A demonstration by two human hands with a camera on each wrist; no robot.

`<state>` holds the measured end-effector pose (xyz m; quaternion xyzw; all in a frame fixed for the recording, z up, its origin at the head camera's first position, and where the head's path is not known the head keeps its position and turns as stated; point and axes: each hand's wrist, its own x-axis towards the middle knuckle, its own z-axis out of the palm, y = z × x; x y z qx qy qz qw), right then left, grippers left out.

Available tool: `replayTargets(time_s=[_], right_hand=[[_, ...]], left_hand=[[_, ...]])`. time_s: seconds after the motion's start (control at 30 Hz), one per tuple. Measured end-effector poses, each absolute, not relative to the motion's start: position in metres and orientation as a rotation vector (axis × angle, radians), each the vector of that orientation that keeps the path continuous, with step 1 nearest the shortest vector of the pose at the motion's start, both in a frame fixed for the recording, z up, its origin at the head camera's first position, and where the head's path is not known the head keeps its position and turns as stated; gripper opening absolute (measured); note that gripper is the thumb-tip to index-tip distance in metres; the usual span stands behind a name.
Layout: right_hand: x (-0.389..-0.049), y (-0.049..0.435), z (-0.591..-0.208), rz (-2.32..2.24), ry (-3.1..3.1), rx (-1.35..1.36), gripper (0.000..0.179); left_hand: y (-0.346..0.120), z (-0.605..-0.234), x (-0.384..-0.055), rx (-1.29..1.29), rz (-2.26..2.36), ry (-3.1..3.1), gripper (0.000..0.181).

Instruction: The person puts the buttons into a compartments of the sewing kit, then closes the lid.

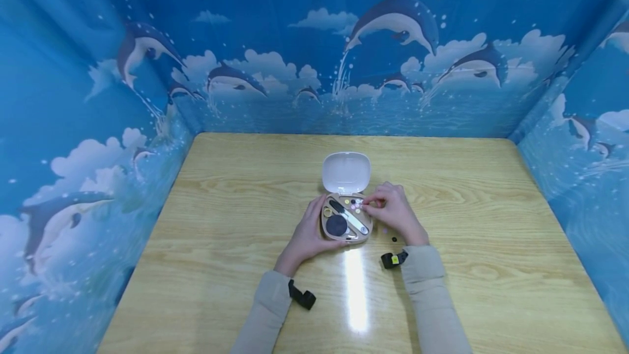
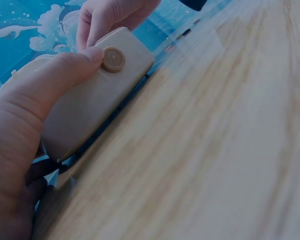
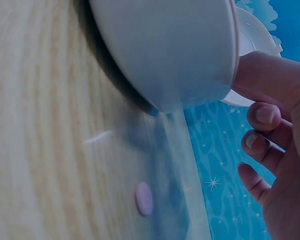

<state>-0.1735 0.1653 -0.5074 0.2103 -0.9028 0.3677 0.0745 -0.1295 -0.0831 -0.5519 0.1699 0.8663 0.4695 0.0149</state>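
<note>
A small sewing kit box [image 1: 369,232] lies with its white lid [image 1: 346,172] raised. My left hand [image 1: 308,234] grips its left side, and in the left wrist view the thumb rests by a round tan button-shaped clasp [image 2: 113,59]. My right hand [image 1: 395,213] has thumb and index finger together at the box's right rim, beside the compartment of small buttons [image 1: 355,204]. What lies between those fingertips is hidden. Inside the box are a black disc [image 1: 336,225], a pale diagonal strip with a black-ended tool [image 1: 337,206] and a gold ring-like piece [image 1: 327,212].
On the table to the right of the box lie a pink button [image 3: 144,198] and a black button [image 1: 394,239]. The wooden table [image 1: 236,179] meets blue dolphin-print curtains [image 1: 275,108] at the back and sides. Each wrist wears a black camera [image 1: 302,295].
</note>
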Motion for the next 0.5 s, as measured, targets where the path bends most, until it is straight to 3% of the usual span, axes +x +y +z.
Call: replayTargets(time_s=[0.5], right_hand=[[-0.169,0.176,-0.493,1.164,-2.699,0.546,0.010]], left_hand=[[-0.084,-0.553,-0.130,0.520,1.463,2.700,0.126]])
